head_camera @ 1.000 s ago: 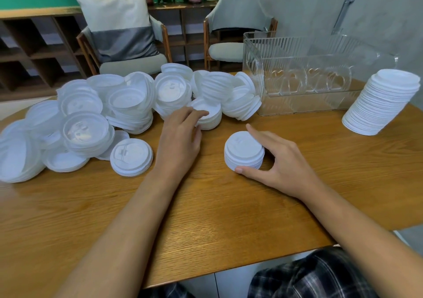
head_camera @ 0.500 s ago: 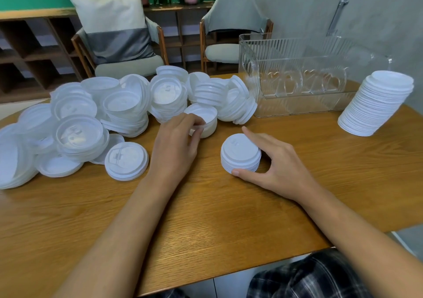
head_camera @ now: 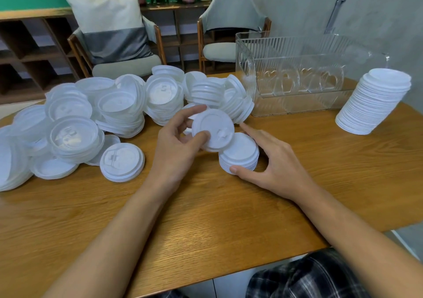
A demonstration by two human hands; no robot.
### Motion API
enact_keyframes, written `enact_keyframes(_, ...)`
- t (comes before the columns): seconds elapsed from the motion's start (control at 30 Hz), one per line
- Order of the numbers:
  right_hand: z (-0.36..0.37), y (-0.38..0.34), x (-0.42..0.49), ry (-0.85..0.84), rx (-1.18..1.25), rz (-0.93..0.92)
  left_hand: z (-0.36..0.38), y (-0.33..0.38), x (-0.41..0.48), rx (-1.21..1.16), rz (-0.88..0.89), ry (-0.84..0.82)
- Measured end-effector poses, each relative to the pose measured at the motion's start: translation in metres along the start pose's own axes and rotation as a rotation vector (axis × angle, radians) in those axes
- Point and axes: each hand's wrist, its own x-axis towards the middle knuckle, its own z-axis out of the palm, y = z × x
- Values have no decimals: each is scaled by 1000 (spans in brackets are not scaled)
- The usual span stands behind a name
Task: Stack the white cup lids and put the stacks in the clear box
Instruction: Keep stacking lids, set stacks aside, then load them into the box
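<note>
My left hand (head_camera: 177, 141) pinches a small bunch of white lids (head_camera: 212, 129) between thumb and fingers, lifted and tilted just above a short stack of lids (head_camera: 240, 154) on the wooden table (head_camera: 206, 217). My right hand (head_camera: 272, 162) curls round that short stack, thumb at its front and forefinger behind it. A big loose heap of white lids (head_camera: 109, 117) covers the table's left and back. A tall leaning lid stack (head_camera: 373, 102) stands at the right. The clear ribbed box (head_camera: 295, 75) sits behind, with no lids visible in it.
One single lid (head_camera: 122, 161) lies flat in front of the heap. Two chairs (head_camera: 229, 27) and a wooden shelf unit stand beyond the table's far edge. The table's near edge runs just above my checked trousers (head_camera: 309, 277).
My left hand has taken lids from the heap and lifted them over the short stack. My right hand has stayed round that stack.
</note>
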Motion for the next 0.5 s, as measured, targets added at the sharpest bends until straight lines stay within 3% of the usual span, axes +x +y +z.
enact_keyframes(0.1,-1,-2,0,2,28,-5,5,-9,0,-40,-91,-43)
enact_keyframes(0.27,-1,0,0,3,25,-38,8,-19,-5,472,56,7)
enact_keyframes(0.5,1,3,-1,18,17,-68,7,-22,-7,612,157,-83)
